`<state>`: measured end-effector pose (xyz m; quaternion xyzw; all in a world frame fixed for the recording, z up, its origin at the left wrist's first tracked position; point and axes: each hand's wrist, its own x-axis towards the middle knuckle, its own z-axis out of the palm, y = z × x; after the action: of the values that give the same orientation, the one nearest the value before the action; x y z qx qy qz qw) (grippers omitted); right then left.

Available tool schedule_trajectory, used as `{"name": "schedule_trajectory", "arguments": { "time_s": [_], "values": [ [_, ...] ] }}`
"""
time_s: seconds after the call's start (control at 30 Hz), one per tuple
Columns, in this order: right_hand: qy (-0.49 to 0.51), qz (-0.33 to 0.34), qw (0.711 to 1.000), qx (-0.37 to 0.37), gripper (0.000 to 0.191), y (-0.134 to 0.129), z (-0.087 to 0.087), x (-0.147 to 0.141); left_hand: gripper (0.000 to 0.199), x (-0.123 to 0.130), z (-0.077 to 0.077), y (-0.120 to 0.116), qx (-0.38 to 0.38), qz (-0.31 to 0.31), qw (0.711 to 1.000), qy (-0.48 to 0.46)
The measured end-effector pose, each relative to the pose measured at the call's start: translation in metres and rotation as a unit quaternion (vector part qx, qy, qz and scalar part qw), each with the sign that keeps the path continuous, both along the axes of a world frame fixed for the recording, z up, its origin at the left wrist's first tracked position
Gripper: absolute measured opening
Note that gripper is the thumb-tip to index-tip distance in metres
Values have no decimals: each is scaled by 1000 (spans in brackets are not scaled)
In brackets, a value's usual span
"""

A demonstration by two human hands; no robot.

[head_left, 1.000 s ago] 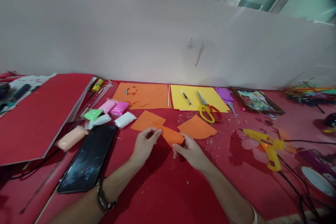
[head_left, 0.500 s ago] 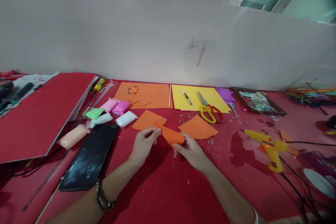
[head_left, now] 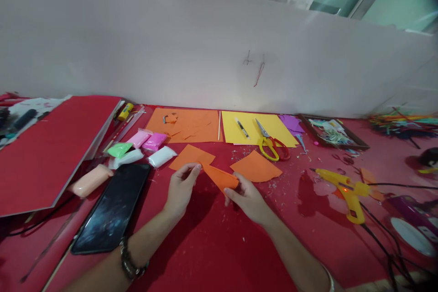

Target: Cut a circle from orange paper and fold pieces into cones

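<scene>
Between my hands is a folded or rolled piece of orange paper (head_left: pixel 221 178), narrow at its left tip and wider at the right. My left hand (head_left: pixel 182 185) pinches the narrow tip between thumb and fingers. At the wide end, my right hand (head_left: pixel 247 197) grips the paper, thumb on the near side and fingers partly hidden behind it. Just beyond my left hand lies a flat orange paper piece (head_left: pixel 192 155). A second orange piece with a curved edge (head_left: pixel 257 167) rests beyond my right hand.
Scissors (head_left: pixel 270 143) and a pen (head_left: pixel 242 128) lie on yellow paper (head_left: pixel 229 133). A yellow glue gun (head_left: pixel 347 191) with cables stands at right, near a tray (head_left: pixel 359 146) of scraps. To the left are a phone (head_left: pixel 112 210), clay packets (head_left: pixel 162 156) and a red board (head_left: pixel 58 150).
The view has shifted slightly, so everything sits a little further left. My left hand's fingers have drawn closer around the paper's tip; the right hand keeps its grip.
</scene>
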<state>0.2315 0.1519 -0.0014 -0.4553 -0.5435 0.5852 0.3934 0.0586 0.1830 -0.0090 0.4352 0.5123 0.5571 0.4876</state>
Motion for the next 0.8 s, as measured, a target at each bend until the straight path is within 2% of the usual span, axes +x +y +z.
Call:
{"name": "schedule_trajectory", "arguments": {
  "time_s": [0.2, 0.43, 0.63, 0.73, 0.8],
  "values": [
    [6, -10, 1000, 1, 13, 0, -1, 0, 22, 1, 2, 1, 10, 11, 1000, -14],
    [23, -51, 998, 14, 22, 4, 5, -3, 25, -1, 1, 1, 8, -3, 999, -33],
    [27, -82, 996, 34, 23, 7, 1, 1, 22, 2, 3, 0, -4, -95, 996, 2],
    [22, -44, 998, 26, 24, 7, -2, 1, 23, 6, 7, -4, -4, -144, 989, 40],
    [16, -10, 1000, 24, 24, 5, -4, 1, 20, 9, 10, -8, 6, -157, 986, 61]
  ]
}}
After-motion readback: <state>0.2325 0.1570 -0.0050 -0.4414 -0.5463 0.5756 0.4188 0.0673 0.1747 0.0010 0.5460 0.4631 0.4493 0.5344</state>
